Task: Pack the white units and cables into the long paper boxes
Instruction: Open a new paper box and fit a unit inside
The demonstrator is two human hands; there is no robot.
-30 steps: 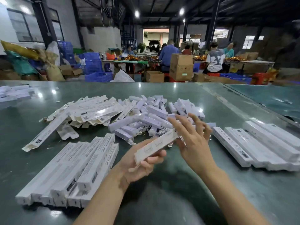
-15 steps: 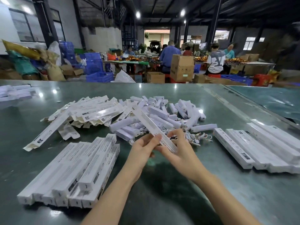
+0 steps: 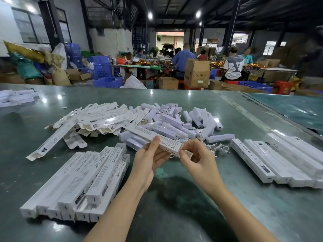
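Both hands are up over the green table [image 3: 174, 215], working one long paper box [image 3: 153, 137] printed "SMART SENSOR LAMP". The left hand [image 3: 150, 159] cradles it from below, thumb laid along the top, fingers wrapped under its near portion. The right hand [image 3: 197, 158] is at the box's near end, thumb and forefinger pinching what looks like the end flap, though that flap is hard to make out behind the fingers. The box slants away to the upper left, clear of the table.

Just beyond it lies the heap of white units [image 3: 174, 121], and to the right of the hands a tangle of white cables [image 3: 218, 147] rests on the table. Left of that heap sits a pile of flat, unfolded boxes [image 3: 101, 117]. Near left, a neat stack of closed boxes [image 3: 83, 180] lies side by side; on the right, another row of boxes [image 3: 279, 158]. Across the hall, people work at far tables among cardboard cartons [image 3: 196, 74] and blue crates [image 3: 101, 67].
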